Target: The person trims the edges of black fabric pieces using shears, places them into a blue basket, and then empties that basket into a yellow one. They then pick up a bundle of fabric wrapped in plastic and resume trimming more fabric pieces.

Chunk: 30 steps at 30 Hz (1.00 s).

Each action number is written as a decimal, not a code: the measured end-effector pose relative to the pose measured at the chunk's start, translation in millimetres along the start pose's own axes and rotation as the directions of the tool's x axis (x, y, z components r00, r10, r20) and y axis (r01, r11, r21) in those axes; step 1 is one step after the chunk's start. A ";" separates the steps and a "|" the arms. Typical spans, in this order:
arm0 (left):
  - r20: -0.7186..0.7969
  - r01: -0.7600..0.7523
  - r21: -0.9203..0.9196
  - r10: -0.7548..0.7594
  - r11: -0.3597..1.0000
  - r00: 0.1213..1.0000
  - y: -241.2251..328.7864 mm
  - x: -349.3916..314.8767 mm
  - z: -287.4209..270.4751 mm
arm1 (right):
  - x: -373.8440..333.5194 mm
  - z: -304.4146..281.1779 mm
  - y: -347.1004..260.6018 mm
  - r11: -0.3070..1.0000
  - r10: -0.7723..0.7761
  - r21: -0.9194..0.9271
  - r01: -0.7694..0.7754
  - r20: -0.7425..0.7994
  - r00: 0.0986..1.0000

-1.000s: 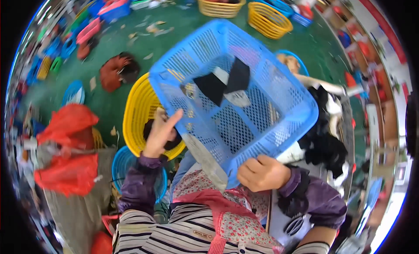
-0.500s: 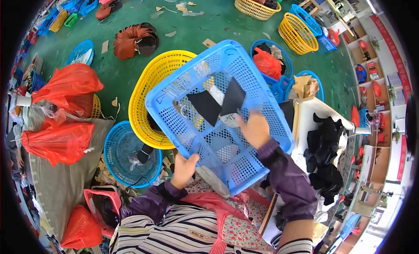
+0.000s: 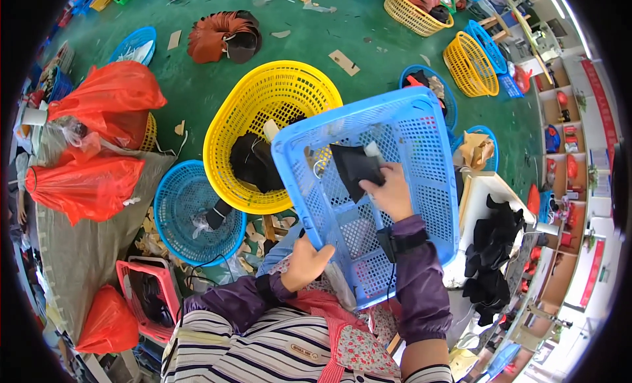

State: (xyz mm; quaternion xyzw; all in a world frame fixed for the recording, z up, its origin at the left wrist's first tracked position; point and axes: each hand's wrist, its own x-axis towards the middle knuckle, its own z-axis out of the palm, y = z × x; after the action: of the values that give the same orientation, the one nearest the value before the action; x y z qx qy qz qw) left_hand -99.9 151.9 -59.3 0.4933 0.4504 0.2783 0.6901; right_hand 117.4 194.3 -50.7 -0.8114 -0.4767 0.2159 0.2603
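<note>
A blue plastic basket (image 3: 426,156) is held tilted in front of me. My left hand (image 3: 306,263) grips its near left rim, thumb stretched along the edge. Inside the basket, my right hand (image 3: 392,193) is closed on flat black pieces (image 3: 349,165), fingers over their right side. They look like fabric or leather; how many overlap cannot be made out. A small white item (image 3: 372,149) lies just beyond them. To the left stands a yellow basket (image 3: 227,139) with a dark bundle (image 3: 253,162) and a pale strip inside.
A round blue basket (image 3: 172,218) stands left, beside red plastic bags (image 3: 89,192) on a grey cloth. At right, black pieces (image 3: 490,241) lie on a white surface. Brown stacked pieces (image 3: 220,37), cardboard scraps (image 3: 343,63) and more baskets (image 3: 469,63) are on the green floor.
The blue basket has shifted right, uncovering more of the yellow basket. My right hand has closed on the black pieces, which lay spread apart before. My left hand still holds the rim.
</note>
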 end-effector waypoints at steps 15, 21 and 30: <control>-0.323 0.119 -0.409 -0.265 0.905 0.909 -59.5 84.2 -48.9 | -16.0 -58.5 -55.0 0.911 0.181 0.365 -0.190 0.060 0.982; 0.117 -0.464 0.715 0.564 0.523 0.817 -115.2 171.3 -161.4 | -105.5 -125.7 -62.2 0.855 0.419 0.473 -0.212 -0.391 0.819; 0.668 -0.565 0.732 0.559 -0.380 0.490 -171.6 308.4 -155.8 | -304.8 -110.9 -20.4 0.803 0.594 0.588 -0.097 -0.777 0.207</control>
State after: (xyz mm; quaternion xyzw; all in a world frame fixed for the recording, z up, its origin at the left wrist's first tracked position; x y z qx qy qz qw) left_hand -114.4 412.9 -343.0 0.9579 0.1839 0.2050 -0.0809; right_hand 32.4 -91.4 78.8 -0.7877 0.0297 -0.1527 0.5961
